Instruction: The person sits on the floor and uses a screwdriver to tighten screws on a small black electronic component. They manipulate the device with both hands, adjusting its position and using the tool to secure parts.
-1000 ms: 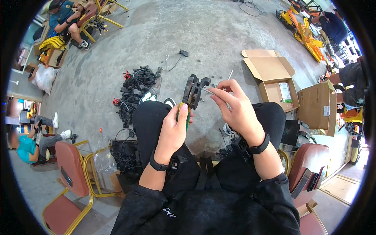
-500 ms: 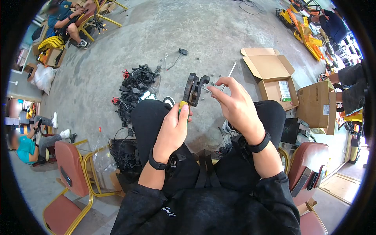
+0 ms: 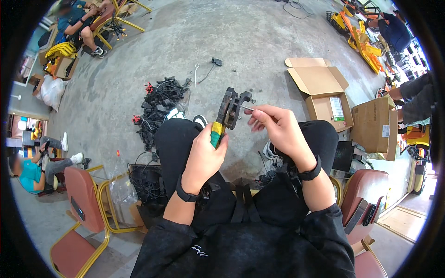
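My left hand point(image 3: 202, 160) is closed around the yellow and green handle point(image 3: 216, 133) of a black clamp-like part point(image 3: 227, 105), held upright above my knees. Its exact kind I cannot make out. My right hand point(image 3: 286, 134), to the right of it, pinches a thin metal hex key point(image 3: 248, 108). The key's tip reaches into the right side of the black part. Most of the key is hidden by my fingers.
Tangled black cables point(image 3: 160, 104) with red connectors lie on the floor ahead to the left. An open cardboard box point(image 3: 320, 85) is at the right, beside a taller carton point(image 3: 371, 118). Chairs point(image 3: 85, 199) stand on both sides. Several other people sit or stand farther off.
My right hand has turned and moved slightly down and right; the key's long arm, which pointed up before, no longer shows. My left hand's grip now leaves more of the handle visible.
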`<state>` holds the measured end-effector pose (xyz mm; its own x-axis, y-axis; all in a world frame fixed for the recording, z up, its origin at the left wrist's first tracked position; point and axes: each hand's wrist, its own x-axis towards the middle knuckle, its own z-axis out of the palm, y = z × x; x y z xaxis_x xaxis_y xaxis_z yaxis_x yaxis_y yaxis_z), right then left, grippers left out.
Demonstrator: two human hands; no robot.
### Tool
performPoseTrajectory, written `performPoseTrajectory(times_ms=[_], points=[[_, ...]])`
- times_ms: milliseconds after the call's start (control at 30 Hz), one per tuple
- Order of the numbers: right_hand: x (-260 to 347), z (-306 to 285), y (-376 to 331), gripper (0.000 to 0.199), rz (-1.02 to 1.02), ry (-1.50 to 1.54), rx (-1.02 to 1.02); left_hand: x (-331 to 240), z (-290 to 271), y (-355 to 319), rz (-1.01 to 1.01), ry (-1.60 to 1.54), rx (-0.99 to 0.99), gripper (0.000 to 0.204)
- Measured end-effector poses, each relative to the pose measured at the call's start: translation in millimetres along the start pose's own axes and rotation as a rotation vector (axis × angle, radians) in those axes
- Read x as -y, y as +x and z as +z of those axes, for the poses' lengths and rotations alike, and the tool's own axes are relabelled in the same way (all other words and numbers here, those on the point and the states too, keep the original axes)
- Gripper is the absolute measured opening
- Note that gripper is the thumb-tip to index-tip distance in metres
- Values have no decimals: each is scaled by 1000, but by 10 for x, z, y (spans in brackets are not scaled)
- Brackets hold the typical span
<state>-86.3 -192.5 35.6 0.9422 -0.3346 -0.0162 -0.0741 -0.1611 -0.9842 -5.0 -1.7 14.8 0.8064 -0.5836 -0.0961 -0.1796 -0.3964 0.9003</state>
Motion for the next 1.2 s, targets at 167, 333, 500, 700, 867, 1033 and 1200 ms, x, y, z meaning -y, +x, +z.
performPoseTrajectory(times_ms=[167,333,500,700,867,1033,1200], points=[[110,-106,12,31,370,538,233,23,18,-7,33,31,-26,25],[124,-30,-6,27,266,186,86,25,22,10,-10,-22,-19,32],[-16,57,6,16,-185,-288,-119,105,54,15,3,-132,-31,28],[-23,51,8,16,-307,-398,-171,129,32,27,56,-138,-3,39],[-6,59,11,16,-404,-494,-193,120,24,24,112,-86,-45,42],[10,58,23,18,-495,-521,-223,27,27,5,156,-39,-96,46],[5,63,12,20,-457,-513,-199,9,18,-7,161,-78,-66,50]])
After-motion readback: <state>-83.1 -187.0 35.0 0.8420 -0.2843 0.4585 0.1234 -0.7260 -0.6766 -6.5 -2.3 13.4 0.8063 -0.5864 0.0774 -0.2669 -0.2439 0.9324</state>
